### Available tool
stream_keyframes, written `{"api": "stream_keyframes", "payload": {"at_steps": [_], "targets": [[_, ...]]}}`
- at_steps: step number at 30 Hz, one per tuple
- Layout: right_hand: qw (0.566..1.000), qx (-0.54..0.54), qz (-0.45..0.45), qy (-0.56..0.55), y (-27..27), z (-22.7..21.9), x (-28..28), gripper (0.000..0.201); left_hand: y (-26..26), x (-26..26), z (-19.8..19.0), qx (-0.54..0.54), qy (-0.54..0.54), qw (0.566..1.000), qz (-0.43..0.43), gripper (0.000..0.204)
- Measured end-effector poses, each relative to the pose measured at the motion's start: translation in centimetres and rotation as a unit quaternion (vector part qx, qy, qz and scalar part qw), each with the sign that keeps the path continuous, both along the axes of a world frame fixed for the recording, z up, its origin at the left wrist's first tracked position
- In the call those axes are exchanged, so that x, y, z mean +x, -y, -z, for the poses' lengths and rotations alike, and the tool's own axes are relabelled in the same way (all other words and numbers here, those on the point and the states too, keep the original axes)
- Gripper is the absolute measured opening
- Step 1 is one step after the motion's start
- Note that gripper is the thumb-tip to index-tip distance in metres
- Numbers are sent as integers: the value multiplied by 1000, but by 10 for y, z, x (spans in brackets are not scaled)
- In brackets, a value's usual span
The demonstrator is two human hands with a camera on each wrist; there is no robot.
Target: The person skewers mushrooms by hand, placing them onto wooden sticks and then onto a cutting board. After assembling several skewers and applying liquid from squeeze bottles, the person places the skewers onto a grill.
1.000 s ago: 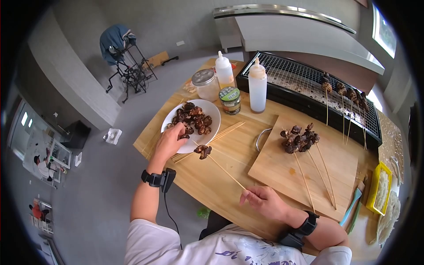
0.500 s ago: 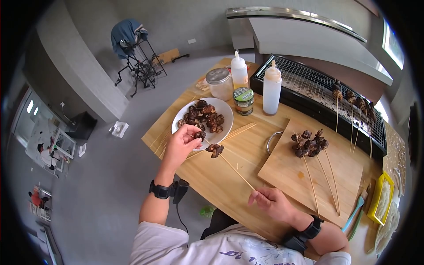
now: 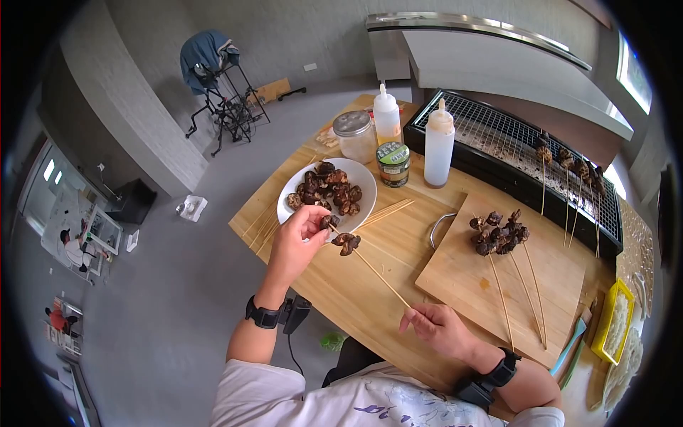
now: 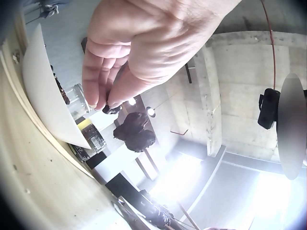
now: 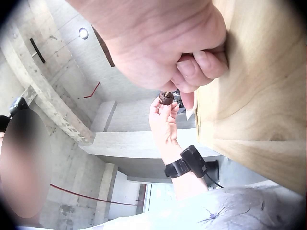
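Note:
My left hand [image 3: 288, 248] pinches a dark brown mushroom [image 3: 328, 221] between thumb and fingertips, at the tip of a thin wooden skewer [image 3: 378, 275]. Just below it, a folded mushroom piece [image 3: 346, 243] is threaded on that skewer; in the left wrist view this threaded piece [image 4: 134, 132] hangs close to the pinching fingertips. The skewer's lower end is in the grip of my right hand [image 3: 442, 331], low over the table's front edge, its fingers curled in the right wrist view. Beside my left hand, a white plate [image 3: 364, 175] holds several more mushrooms [image 3: 329, 186].
Loose skewers [image 3: 390, 210] lie beside and under the plate. Behind stand a lidded jar [image 3: 353, 136], a green-labelled jar [image 3: 393, 165] and two squeeze bottles [image 3: 439, 149]. Mushroom skewers [image 3: 500, 231] rest on the cutting board [image 3: 455, 285]; others lie across the black grill [image 3: 469, 153].
My left hand has come from the plate with a mushroom and brought it to the skewer's tip. The right hand keeps hold of the skewer; the head view has shifted slightly.

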State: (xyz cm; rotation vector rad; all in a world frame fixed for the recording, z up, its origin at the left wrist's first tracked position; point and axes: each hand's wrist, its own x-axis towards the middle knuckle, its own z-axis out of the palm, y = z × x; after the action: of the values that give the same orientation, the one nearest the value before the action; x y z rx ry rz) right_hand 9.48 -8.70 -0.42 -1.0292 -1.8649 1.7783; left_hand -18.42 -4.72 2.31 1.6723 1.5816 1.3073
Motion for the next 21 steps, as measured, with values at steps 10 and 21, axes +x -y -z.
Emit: {"api": "stream_keyframes", "payload": {"at_steps": [10, 21], "targets": [[1000, -3, 4, 4, 0, 0, -1, 32, 2, 3, -4, -17, 84, 996, 23, 24], [1000, 3, 6, 11, 1, -1, 0, 32, 3, 3, -4, -21, 139, 989, 46, 24]]}}
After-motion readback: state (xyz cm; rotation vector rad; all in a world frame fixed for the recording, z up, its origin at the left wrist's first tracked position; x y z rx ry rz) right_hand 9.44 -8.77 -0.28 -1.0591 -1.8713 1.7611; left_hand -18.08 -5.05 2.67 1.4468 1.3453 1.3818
